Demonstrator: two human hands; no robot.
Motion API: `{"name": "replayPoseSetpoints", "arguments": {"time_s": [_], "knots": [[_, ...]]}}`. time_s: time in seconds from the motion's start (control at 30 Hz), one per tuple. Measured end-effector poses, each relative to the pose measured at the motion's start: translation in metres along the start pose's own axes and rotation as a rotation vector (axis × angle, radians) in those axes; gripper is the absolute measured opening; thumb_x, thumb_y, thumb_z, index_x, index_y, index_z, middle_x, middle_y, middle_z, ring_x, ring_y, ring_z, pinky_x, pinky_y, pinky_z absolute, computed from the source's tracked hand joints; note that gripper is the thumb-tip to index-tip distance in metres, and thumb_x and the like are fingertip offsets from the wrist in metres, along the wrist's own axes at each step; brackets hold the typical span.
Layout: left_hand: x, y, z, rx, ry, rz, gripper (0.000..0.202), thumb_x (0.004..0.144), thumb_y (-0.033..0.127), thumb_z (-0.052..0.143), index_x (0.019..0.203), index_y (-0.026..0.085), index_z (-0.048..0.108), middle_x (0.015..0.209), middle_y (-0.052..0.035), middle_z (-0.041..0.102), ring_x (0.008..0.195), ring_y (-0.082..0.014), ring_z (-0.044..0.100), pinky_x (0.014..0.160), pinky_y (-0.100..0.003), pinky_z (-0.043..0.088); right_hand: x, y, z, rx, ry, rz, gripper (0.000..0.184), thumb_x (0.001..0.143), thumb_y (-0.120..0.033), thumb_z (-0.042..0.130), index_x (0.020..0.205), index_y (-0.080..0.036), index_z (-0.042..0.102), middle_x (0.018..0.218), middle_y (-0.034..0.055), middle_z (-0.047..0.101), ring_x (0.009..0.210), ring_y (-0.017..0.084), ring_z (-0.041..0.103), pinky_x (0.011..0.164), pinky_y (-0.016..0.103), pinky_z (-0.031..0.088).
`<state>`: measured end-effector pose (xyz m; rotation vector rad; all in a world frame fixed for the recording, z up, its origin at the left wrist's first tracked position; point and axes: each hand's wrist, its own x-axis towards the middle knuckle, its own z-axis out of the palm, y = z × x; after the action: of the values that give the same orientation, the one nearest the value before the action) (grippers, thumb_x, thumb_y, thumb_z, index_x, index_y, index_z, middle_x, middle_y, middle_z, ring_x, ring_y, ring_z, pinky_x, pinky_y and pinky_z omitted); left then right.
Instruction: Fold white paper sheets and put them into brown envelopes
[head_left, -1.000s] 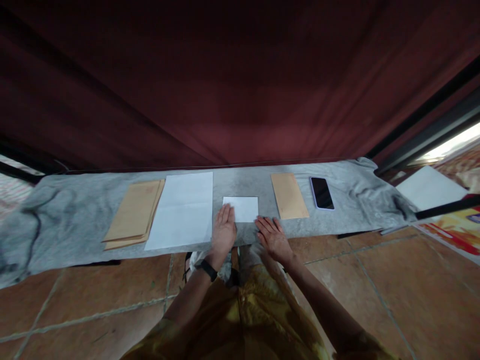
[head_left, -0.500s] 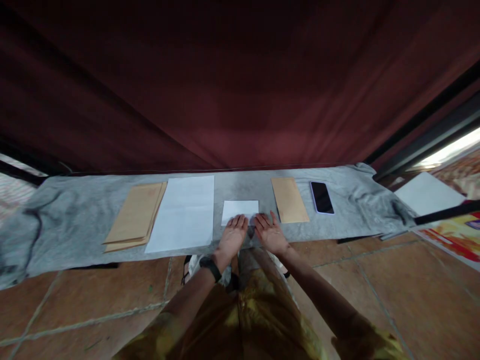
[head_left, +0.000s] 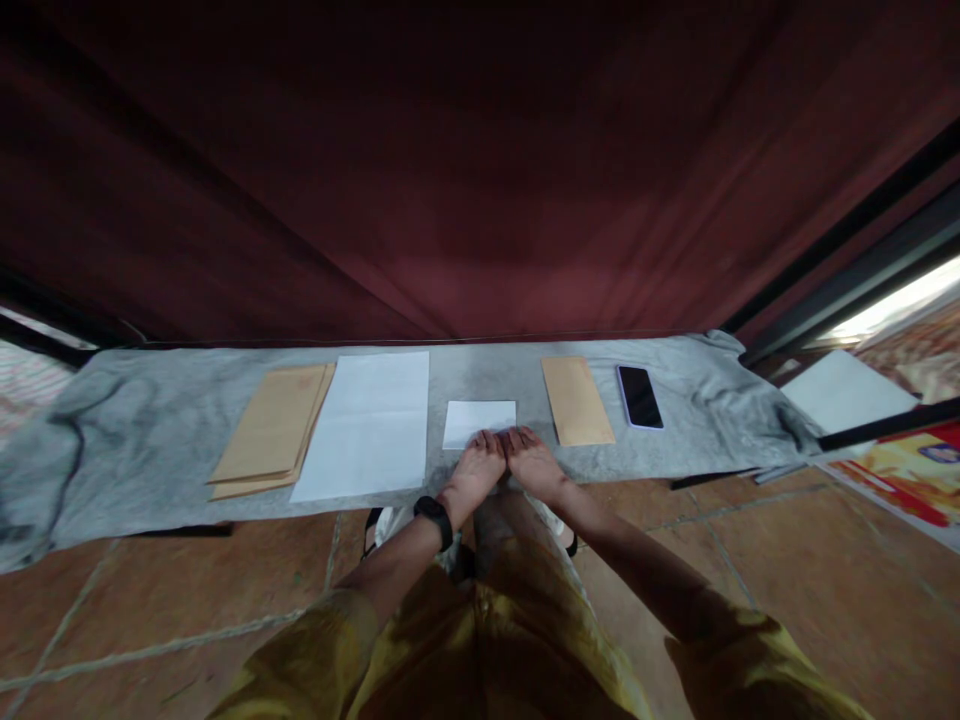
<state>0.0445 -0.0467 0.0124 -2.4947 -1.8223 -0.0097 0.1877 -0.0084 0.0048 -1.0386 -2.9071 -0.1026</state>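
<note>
A small white sheet of paper lies flat on the grey cloth in front of me. My left hand, with a dark watch on its wrist, is over the paper's near edge, back upward and fingers curled in. Close beside it, my right hand is held the same way at the paper's near right corner. Both hands look closed, and I see nothing held in them. The fingertips are hidden beneath the hands.
Grey cloth covers the narrow surface. To the left lie a large white sheet and brown envelopes. A single brown envelope and a phone lie to the right. A dark red curtain hangs behind.
Both hands have turned from palms up with fingers stretched out to backs up with fingers curled, and have come closer together. The papers, envelopes and phone have stayed in place.
</note>
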Motion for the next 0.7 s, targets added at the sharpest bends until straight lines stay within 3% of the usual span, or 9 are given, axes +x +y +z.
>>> {"name": "replayPoseSetpoints", "arguments": {"time_s": [0.23,0.43,0.57,0.7], "knots": [[-0.007,-0.007,-0.016,-0.057,0.024,0.006,0.034,0.090,0.001,0.046,0.118,0.009,0.064,0.114,-0.0200,0.069,0.108,-0.0276,0.066,0.092,-0.041,0.052,-0.001,0.004,-0.014,0.115,0.035,0.076,0.035,0.095,-0.010,0.047,0.124,-0.016,0.065,0.124,0.0175,0.067,0.111,0.027,0.064,0.111,0.043,0.040],[-0.016,-0.024,-0.047,-0.116,0.053,0.009,0.029,0.093,0.009,0.050,0.115,0.018,0.065,0.110,-0.0109,0.070,0.103,-0.0245,0.065,0.091,-0.037,0.049,-0.007,0.010,-0.037,0.265,0.144,0.130,0.027,0.099,-0.015,0.047,0.113,-0.019,0.070,0.107,0.0098,0.075,0.098,0.021,0.069,0.110,0.038,0.042],[-0.019,-0.035,-0.070,-0.217,0.114,-0.054,0.020,0.097,0.017,0.049,0.102,0.021,0.068,0.098,-0.0077,0.073,0.094,-0.0229,0.067,0.086,-0.035,0.048,-0.008,0.016,-0.044,0.535,0.290,0.225,0.025,0.102,-0.031,0.050,0.105,-0.023,0.074,0.102,0.0056,0.077,0.097,0.021,0.070,0.105,0.038,0.046],[-0.017,-0.041,-0.084,-0.287,0.174,-0.116,0.023,0.100,0.022,0.047,0.100,0.022,0.070,0.095,-0.0068,0.075,0.089,-0.0218,0.068,0.080,-0.031,0.047,-0.003,0.022,-0.043,0.929,0.384,0.341,0.028,0.097,-0.040,0.054,0.102,-0.023,0.076,0.097,0.0033,0.077,0.088,0.020,0.070,0.081,0.031,0.054]]}}
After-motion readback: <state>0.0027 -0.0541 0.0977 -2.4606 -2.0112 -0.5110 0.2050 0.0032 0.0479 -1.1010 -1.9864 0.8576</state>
